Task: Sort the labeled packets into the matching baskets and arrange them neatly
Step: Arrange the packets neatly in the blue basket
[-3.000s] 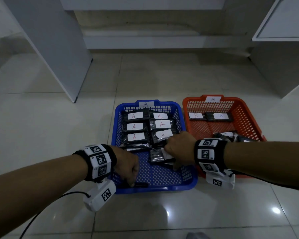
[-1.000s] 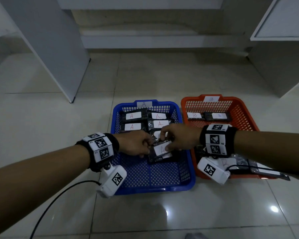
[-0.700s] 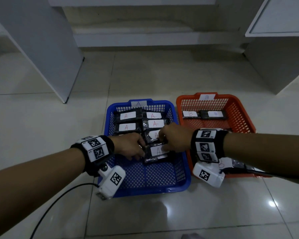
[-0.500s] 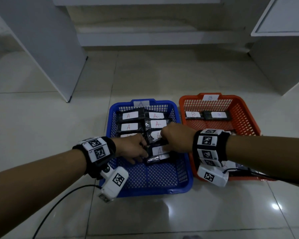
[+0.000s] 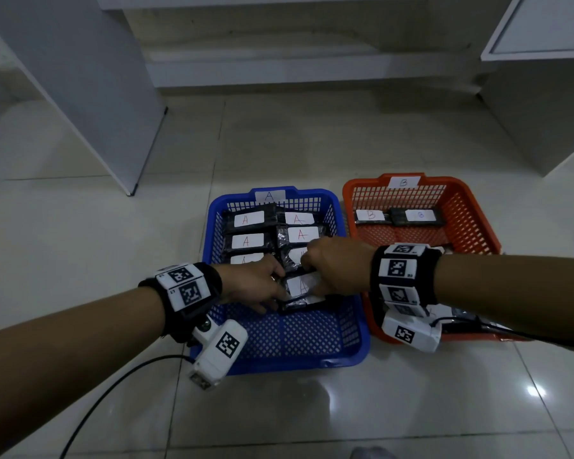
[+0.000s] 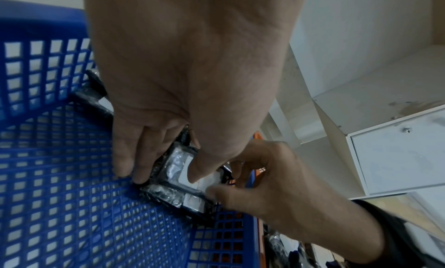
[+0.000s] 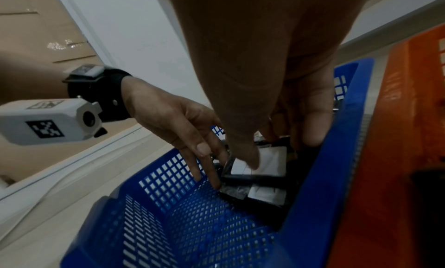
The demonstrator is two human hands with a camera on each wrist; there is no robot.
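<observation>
A blue basket [image 5: 295,366] tagged A holds two columns of black packets with white A labels. Both my hands are inside it on one A packet [image 5: 299,288], which lies at the near end of the right column on top of another packet [image 7: 260,194]. My left hand [image 5: 277,293] pinches its left end, thumb on the label and fingers down its edge. My right hand [image 5: 315,273] grips its right end, with the thumb [image 7: 251,161] on the label. The orange basket [image 5: 478,223] tagged B has two B packets [image 5: 398,216] at the back.
More packets [image 5: 458,318] lie at the front of the orange basket, mostly hidden under my right forearm. A white panel [image 5: 80,77] stands at the back left and a white cabinet [image 5: 544,94] at the back right. A black cable [image 5: 113,392] runs over the tiled floor.
Both hands carried the A packet down from mid-air and set it on the near end of the right column. Three seconds ago the left hand was at the basket's front left.
</observation>
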